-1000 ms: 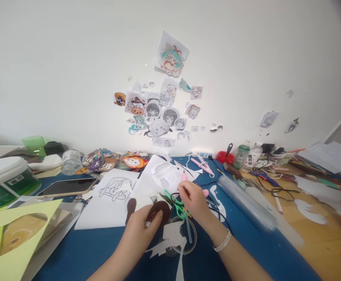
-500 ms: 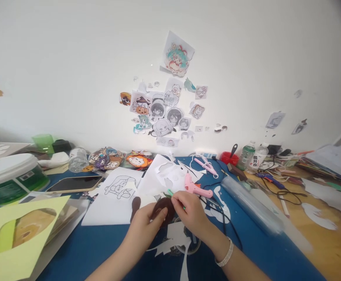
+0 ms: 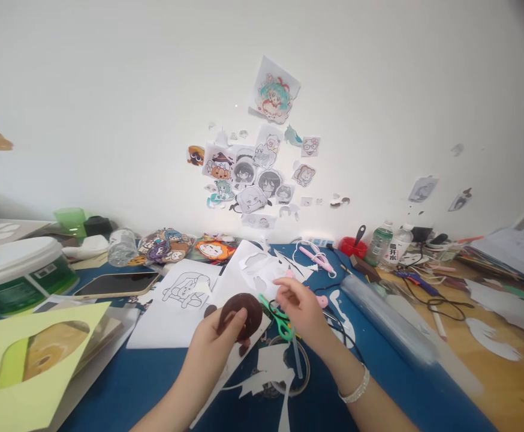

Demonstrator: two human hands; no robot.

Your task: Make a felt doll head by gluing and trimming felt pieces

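My left hand (image 3: 219,336) grips a dark brown rounded piece (image 3: 246,313), its thumb lying across the front. To the right, my right hand (image 3: 300,303) is raised with its fingers apart and nothing in them. Green-handled scissors (image 3: 282,323) lie between the two hands. Behind my right hand a pink glue gun (image 3: 321,301) is mostly hidden. White paper with a line drawing (image 3: 176,297) rests left of the brown piece. Below the hands are white paper scraps (image 3: 273,358) over a roll of tape (image 3: 306,372).
A phone (image 3: 116,284), a white and green tub (image 3: 19,273) and yellow paper (image 3: 68,366) occupy the left. On the right are a clear plastic roll (image 3: 388,318), black cables, bottles (image 3: 397,246) and a red container (image 3: 352,246). Cut-out pictures (image 3: 268,180) hang on the wall.
My right hand has let go of the brown piece and moved up and right, its fingers opening. The brown piece, still in my left hand, is now turned broadside, and the scissors show more.
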